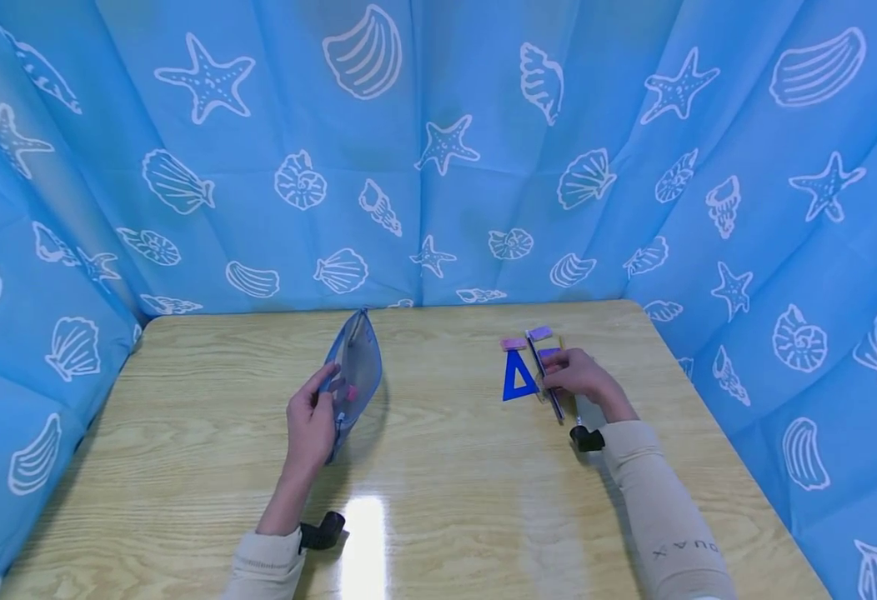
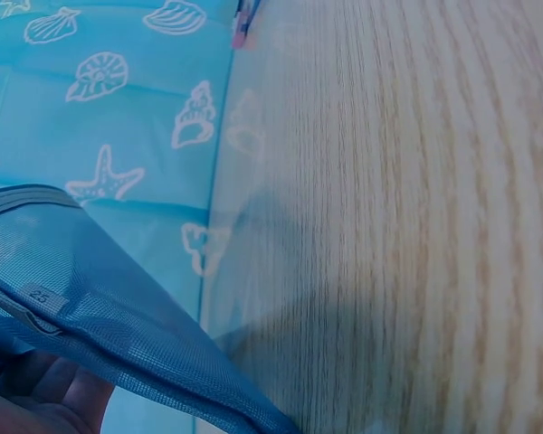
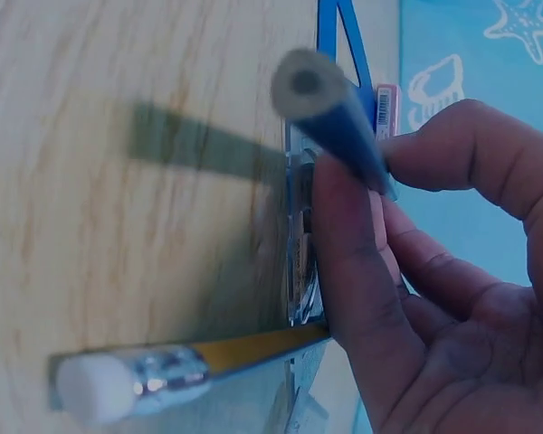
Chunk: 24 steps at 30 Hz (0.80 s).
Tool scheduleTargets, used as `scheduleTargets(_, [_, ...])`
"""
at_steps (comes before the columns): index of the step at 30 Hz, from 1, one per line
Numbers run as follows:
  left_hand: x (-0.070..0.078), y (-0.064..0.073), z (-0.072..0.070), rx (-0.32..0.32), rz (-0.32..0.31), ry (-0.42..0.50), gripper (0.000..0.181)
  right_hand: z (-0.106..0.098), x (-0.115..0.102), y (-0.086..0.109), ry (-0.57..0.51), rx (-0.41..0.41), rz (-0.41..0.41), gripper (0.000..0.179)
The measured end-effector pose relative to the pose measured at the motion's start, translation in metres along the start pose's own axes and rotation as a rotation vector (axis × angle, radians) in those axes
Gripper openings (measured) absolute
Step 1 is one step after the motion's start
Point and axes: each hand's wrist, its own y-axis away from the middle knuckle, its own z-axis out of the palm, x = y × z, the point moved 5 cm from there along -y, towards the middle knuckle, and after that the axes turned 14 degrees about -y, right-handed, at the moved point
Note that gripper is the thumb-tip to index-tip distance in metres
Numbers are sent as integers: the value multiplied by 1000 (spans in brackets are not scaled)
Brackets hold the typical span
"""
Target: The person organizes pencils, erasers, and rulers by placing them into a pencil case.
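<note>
My left hand (image 1: 309, 421) grips a blue mesh zip pouch (image 1: 367, 354) by its left side, holding it tilted with its mouth parted. Through the mesh a small pink thing (image 1: 352, 392) shows inside. In the left wrist view the pouch (image 2: 127, 307) covers part of the fingers (image 2: 50, 389). Over at the right, my right hand (image 1: 587, 379) pinches a dark blue pencil (image 3: 344, 113) between thumb and forefinger, its flat end toward the wrist camera. Below that hand lies a yellow pencil (image 3: 262, 347) with a white eraser tip (image 3: 95, 389).
Beside the right hand are a blue triangle ruler (image 1: 508, 382), a pink eraser (image 1: 513, 343) and a purple block (image 1: 540, 332). A clear plastic piece lies partly hidden under the hand. Blue shell-print curtains (image 1: 468, 200) border the wooden table (image 1: 438, 467) at the back and sides.
</note>
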Motion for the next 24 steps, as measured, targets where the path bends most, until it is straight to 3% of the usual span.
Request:
scheduleTargets(11, [0, 0, 0, 5, 5, -60, 48, -4, 5, 2, -161, -109, 2, 57])
scheduleTargets(24, [3, 0, 2, 12, 11, -59, 48, -5, 8, 5, -239, -183, -57, 69])
